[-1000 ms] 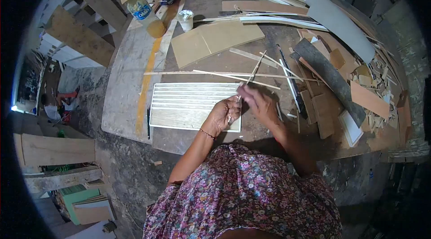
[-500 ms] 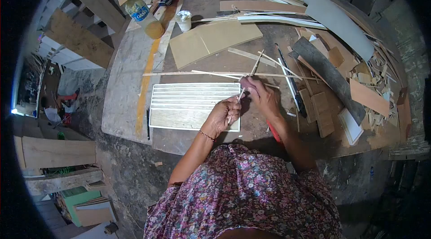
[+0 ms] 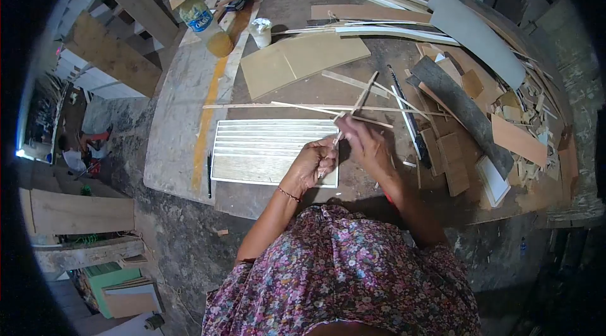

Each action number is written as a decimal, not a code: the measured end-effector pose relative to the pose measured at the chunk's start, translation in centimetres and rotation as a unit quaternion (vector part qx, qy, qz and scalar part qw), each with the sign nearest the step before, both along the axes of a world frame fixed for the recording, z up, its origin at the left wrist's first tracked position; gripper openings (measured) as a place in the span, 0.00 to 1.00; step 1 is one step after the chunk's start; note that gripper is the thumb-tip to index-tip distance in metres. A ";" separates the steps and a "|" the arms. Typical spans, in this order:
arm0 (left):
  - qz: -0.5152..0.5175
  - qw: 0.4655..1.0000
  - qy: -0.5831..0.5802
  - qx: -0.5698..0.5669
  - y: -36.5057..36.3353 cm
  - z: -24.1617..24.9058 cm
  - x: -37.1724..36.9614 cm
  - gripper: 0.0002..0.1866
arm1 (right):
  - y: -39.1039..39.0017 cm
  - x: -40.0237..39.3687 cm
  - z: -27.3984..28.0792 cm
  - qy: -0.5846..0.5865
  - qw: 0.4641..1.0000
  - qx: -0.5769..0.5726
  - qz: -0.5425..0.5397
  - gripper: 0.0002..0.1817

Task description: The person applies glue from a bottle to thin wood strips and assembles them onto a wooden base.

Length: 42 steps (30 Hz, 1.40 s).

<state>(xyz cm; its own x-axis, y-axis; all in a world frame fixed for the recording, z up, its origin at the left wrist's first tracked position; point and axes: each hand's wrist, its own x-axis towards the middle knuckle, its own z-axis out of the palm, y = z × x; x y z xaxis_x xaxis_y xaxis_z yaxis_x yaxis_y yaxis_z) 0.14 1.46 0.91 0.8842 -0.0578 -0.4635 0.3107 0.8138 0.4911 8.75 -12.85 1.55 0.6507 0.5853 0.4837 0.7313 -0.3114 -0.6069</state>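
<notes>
Over the right end of a white-edged slatted wooden panel (image 3: pixel 252 169), my left hand (image 3: pixel 312 164) is closed round the lower part of a thin wooden strip (image 3: pixel 364 93). The strip slants up and away to the right. My right hand (image 3: pixel 367 145) is closed about its middle, just beyond the left one. Something small and brownish shows at the right fingertips, too blurred to name. Behind both hands, long thin sticks (image 3: pixel 252 106) lie across the table. Part of a red object (image 3: pixel 388 197) is mostly hidden under my right forearm.
Offcuts (image 3: pixel 511 109) and a dark board (image 3: pixel 464 118) crowd the table's right side. At the back are a tan board (image 3: pixel 303 61), a white cup (image 3: pixel 260 33), a plastic bottle (image 3: pixel 218 42) and a curved grey sheet (image 3: pixel 476 36). A black pen-like tool (image 3: pixel 209 175) lies left of the panel.
My right hand has shifted slightly along the strip towards my left hand. The strip's far tip has swung a little to the right. My left hand stays nearly in place.
</notes>
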 end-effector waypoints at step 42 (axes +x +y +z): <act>0.293 0.590 -0.132 0.741 1.8 9.7 3.0 0.26 | 5.2 5.2 8.9 0.315 0.914 0.255 0.019 0.18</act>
<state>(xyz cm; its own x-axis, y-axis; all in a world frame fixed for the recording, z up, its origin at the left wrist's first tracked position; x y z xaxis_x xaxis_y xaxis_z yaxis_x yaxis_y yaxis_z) 3.12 3.23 10.63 0.6039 0.5890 0.5371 -0.0579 -0.6396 0.7665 13.95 -7.61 10.42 0.8778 0.4168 0.2359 0.1907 0.1476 -0.9705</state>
